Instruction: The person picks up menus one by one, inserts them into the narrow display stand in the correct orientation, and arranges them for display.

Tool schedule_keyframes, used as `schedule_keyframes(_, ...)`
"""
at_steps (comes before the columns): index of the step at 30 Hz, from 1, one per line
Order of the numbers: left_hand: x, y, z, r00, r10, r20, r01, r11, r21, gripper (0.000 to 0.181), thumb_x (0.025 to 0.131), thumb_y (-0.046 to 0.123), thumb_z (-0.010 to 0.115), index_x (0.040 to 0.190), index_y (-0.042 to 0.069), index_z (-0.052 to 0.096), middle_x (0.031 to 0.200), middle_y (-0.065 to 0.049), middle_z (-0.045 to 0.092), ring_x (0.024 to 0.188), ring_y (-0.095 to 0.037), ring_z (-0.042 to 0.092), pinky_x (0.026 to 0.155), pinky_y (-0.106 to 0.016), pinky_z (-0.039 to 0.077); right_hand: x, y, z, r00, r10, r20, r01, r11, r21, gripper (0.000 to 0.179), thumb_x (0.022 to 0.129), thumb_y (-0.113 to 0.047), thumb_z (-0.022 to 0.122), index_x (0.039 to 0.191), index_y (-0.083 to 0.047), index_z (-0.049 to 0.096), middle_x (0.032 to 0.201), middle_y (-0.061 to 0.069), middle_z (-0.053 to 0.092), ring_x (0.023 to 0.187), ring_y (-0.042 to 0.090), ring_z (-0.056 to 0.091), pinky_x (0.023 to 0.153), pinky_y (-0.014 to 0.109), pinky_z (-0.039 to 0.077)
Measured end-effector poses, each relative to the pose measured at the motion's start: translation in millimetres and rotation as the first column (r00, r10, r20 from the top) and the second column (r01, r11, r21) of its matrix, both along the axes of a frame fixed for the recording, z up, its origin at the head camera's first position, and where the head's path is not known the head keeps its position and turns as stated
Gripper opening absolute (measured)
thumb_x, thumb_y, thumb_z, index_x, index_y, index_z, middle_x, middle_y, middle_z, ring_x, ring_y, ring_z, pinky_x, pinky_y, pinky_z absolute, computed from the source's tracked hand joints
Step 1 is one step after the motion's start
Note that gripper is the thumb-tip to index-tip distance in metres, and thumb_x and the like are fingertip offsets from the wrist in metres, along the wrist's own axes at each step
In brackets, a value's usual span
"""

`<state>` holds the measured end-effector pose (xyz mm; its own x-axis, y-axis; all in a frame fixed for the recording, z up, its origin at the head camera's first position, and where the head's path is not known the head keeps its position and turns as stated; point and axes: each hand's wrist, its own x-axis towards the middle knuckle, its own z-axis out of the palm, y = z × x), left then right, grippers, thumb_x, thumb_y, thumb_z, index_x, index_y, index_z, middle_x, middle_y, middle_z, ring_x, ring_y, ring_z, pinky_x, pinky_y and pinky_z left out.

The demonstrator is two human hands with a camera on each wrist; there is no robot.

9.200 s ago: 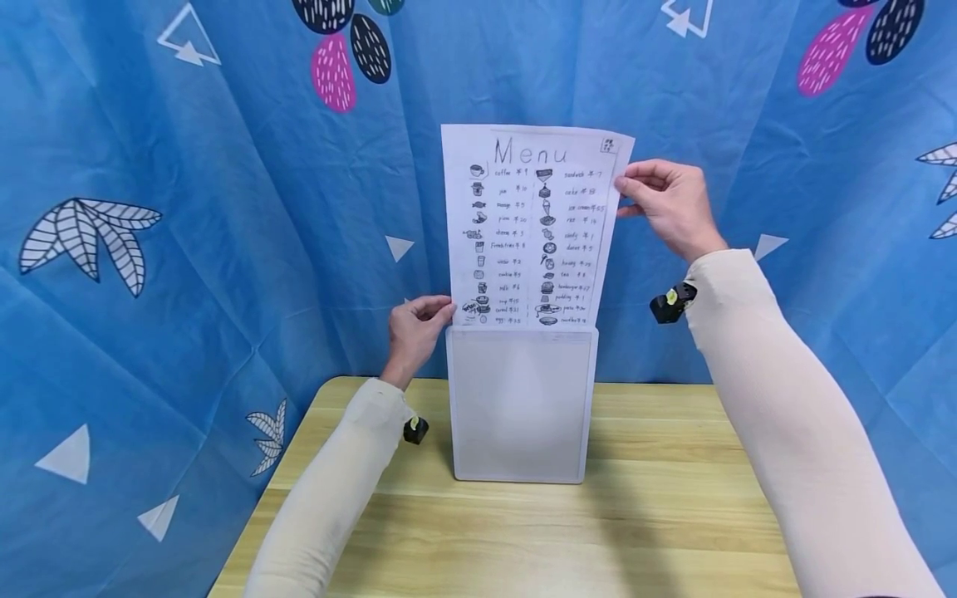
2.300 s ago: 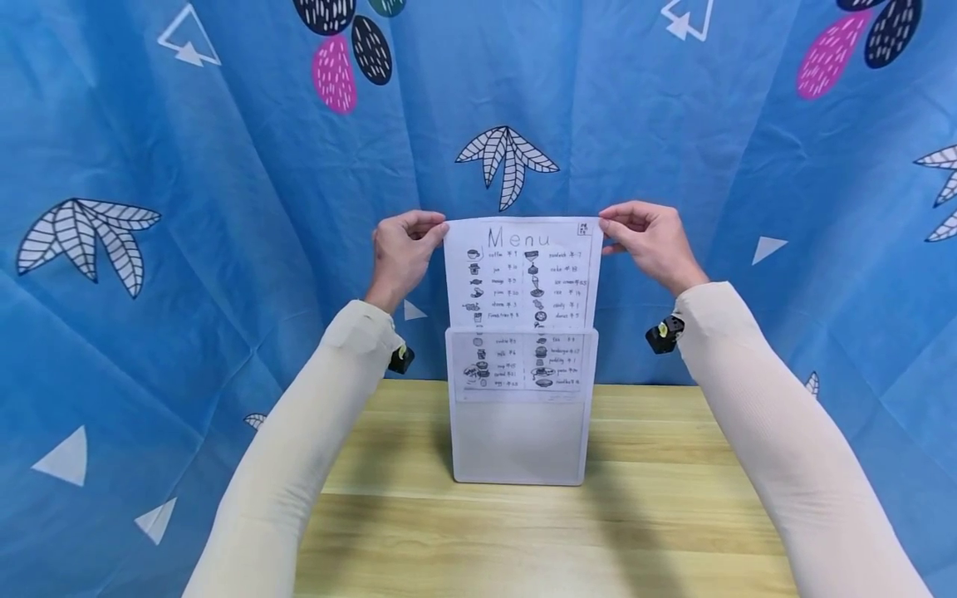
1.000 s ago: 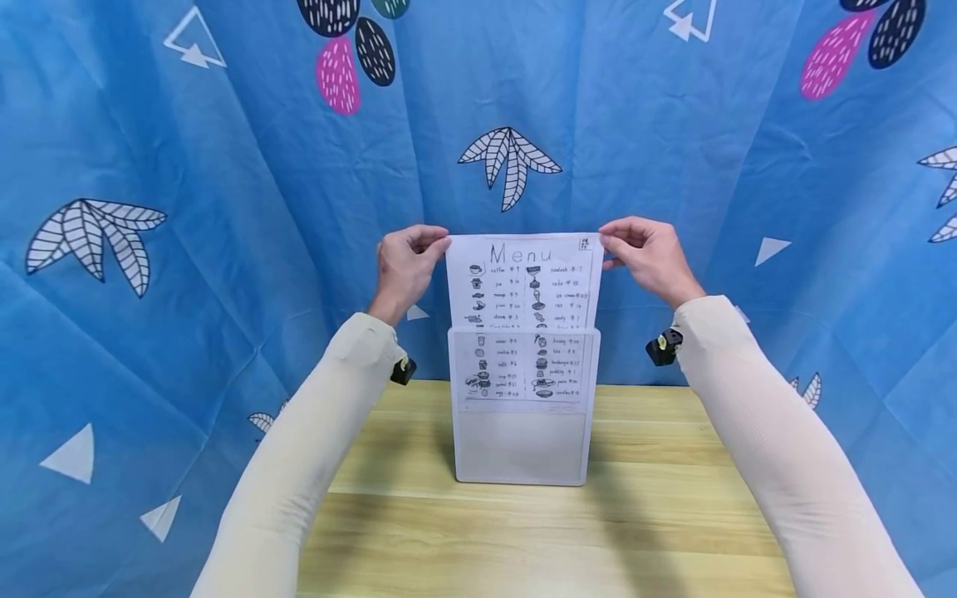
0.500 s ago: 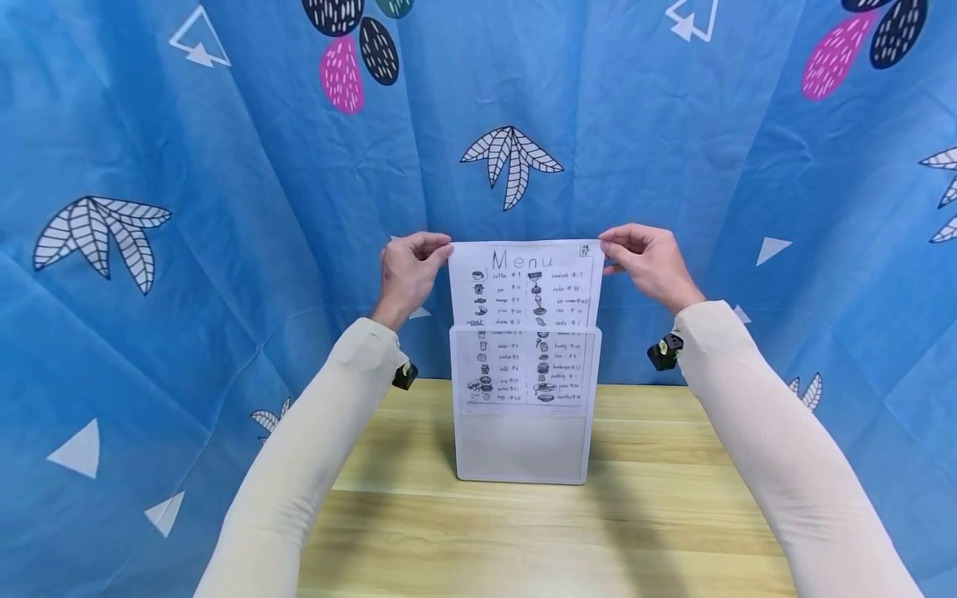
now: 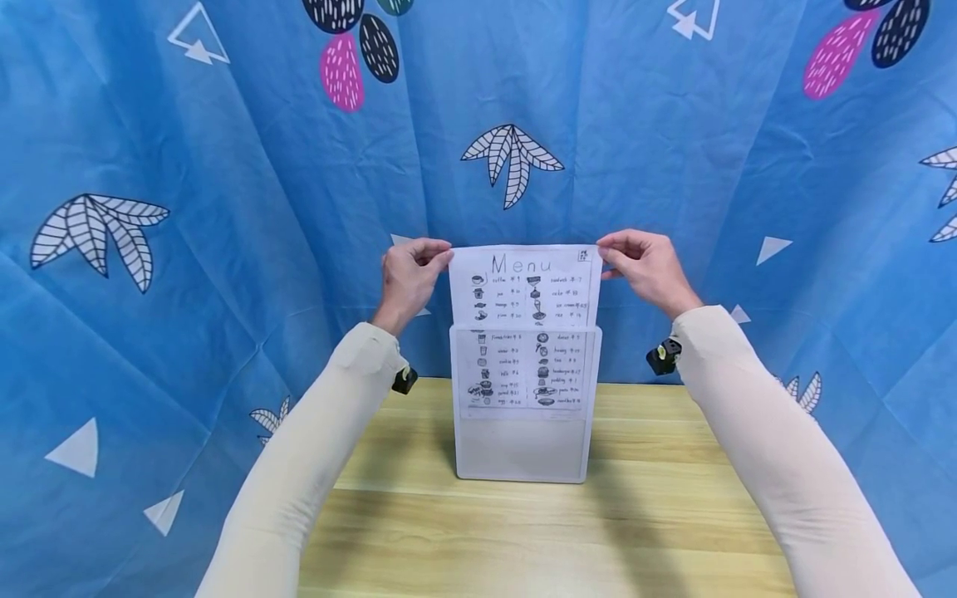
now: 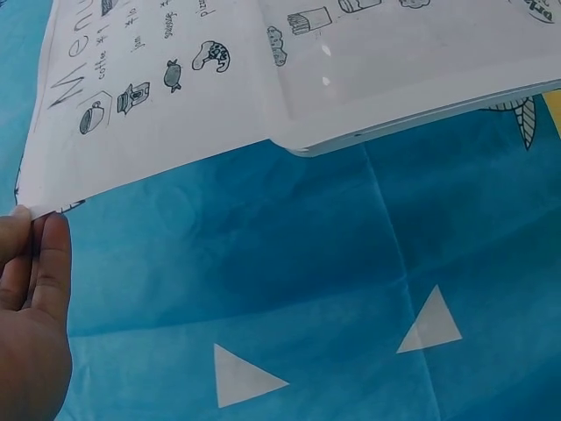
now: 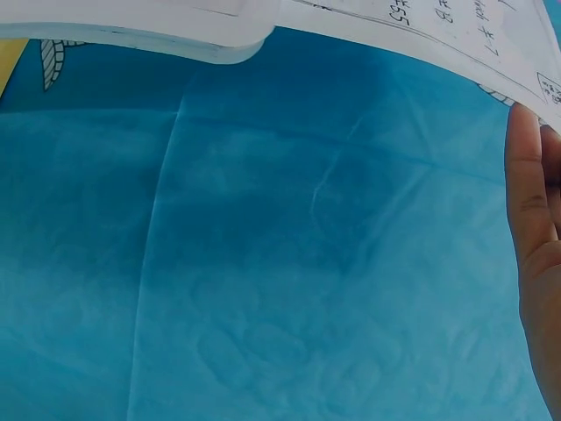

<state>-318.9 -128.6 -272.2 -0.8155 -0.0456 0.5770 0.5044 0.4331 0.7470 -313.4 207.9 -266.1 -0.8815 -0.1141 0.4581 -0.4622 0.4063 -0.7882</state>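
Note:
A paper menu (image 5: 523, 286) with handwritten words and small drawings stands partly inside a white-framed clear sign holder (image 5: 521, 448). Its lower half shows through the front panel; the upper part sticks out above the rim. At the top left corner my left hand (image 5: 409, 278) pinches the sheet between thumb and fingers. My right hand (image 5: 649, 266) pinches the top right corner the same way. In the left wrist view, the left fingers (image 6: 53, 263) hold the paper's corner. The right wrist view catches the right hand (image 7: 536, 237) at the sheet's edge, partly cut off.
The holder stands upright on a light wooden table (image 5: 449, 531), near its back edge. Behind and at both sides hangs a blue patterned curtain (image 5: 673, 124). Small black cameras sit on both wrists.
Since the earliest frame, my left hand has moved up from the lower left edge to the top corner. Both hands have lowered the menu, which has slid down into the holder.

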Motion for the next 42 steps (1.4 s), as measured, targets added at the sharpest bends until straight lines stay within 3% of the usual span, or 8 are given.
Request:
schedule_keyframes(7, -0.4, 0.2, -2.7, 1.0, 0.001, 0.014, -0.001, 1.0, -0.009, 0.02, 0.095, 0.013, 0.069, 0.109, 0.0, 0.075, 0.099, -0.013, 0.072, 0.089, -0.023, 0.068, 0.083, -0.034, 0.057, -0.3, 1, -4.3, 1.0, 0.007, 0.004, -0.007, 1.0, 0.007, 0.024, 0.1, -0.014, 0.061, 0.117, 0.002, 0.069, 0.109, 0.016, 0.069, 0.081, 0.009, 0.07, 0.078, 0.03, 0.059)
schedule_keyframes(19, 0.7, 1.7, -6.4, 0.999, 0.008, 0.044, -0.007, 1.0, -0.027, 0.02, 0.095, 0.015, 0.07, 0.109, 0.002, 0.075, 0.1, -0.012, 0.071, 0.088, -0.022, 0.066, 0.079, -0.033, 0.056, 0.0, 2, -9.1, 1.0, 0.005, 0.016, -0.005, 1.0, 0.015, 0.025, 0.1, -0.014, 0.062, 0.118, 0.002, 0.069, 0.111, 0.018, 0.069, 0.081, 0.013, 0.071, 0.074, 0.023, 0.058)
schedule_keyframes(28, 2.2, 1.4, -11.4, 0.996, 0.013, 0.084, -0.012, 1.0, -0.015, 0.02, 0.096, 0.016, 0.069, 0.111, 0.004, 0.075, 0.102, -0.01, 0.07, 0.088, -0.021, 0.065, 0.078, -0.031, 0.055, 1.0, 2, -13.4, 1.0, -0.005, 0.022, 0.004, 1.0, 0.021, 0.023, 0.1, -0.014, 0.061, 0.116, 0.001, 0.069, 0.11, 0.019, 0.069, 0.082, 0.018, 0.071, 0.079, 0.032, 0.059)
schedule_keyframes(35, 2.2, 1.0, -15.0, 0.998, -0.007, 0.061, 0.008, 1.0, -0.018, 0.021, 0.096, 0.015, 0.069, 0.111, 0.001, 0.074, 0.102, -0.011, 0.071, 0.089, -0.022, 0.066, 0.081, -0.033, 0.057, 2.5, 2, -16.7, 0.999, -0.005, 0.034, 0.004, 1.0, 0.023, 0.024, 0.1, -0.014, 0.062, 0.116, 0.001, 0.069, 0.11, 0.018, 0.069, 0.082, 0.015, 0.07, 0.073, 0.022, 0.057)
schedule_keyframes(42, 2.6, 1.5, -18.5, 0.998, -0.004, 0.069, 0.006, 1.0, -0.023, 0.02, 0.095, 0.015, 0.069, 0.11, 0.002, 0.075, 0.099, -0.01, 0.071, 0.089, -0.021, 0.066, 0.081, -0.034, 0.056, 1.8, 3, -22.7, 0.999, 0.006, 0.036, -0.006, 1.0, 0.013, 0.023, 0.1, -0.013, 0.062, 0.117, 0.002, 0.069, 0.11, 0.018, 0.069, 0.082, 0.013, 0.069, 0.073, 0.023, 0.058)
